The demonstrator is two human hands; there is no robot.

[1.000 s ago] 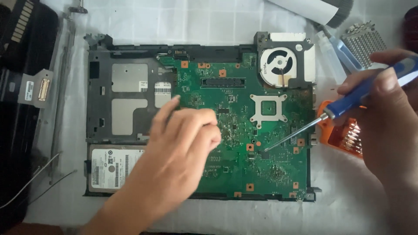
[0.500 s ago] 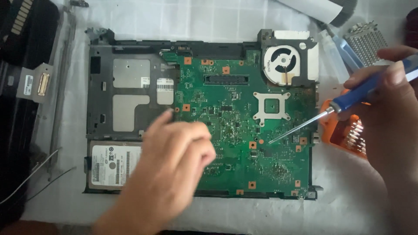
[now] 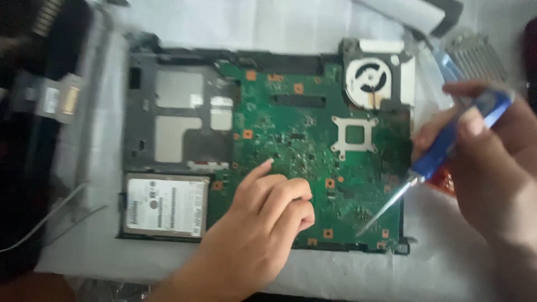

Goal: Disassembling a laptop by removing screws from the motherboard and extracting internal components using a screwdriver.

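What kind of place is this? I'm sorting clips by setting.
Probably a home or hobby electronics repair table: an opened laptop's green motherboard, a blue-handled screwdriver in the right hand, a white cloth underneath.

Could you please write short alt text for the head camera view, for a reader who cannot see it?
A right hand holds a blue-handled screwdriver, tip down on a green laptop motherboard, while the left hand rests on the board. A hard drive sits lower left, a fan upper right.

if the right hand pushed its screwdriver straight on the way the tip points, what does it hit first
Most likely the green board near its lower right edge: the screwdriver in the right hand slants down-left, tip just over it, though depth is unclear.
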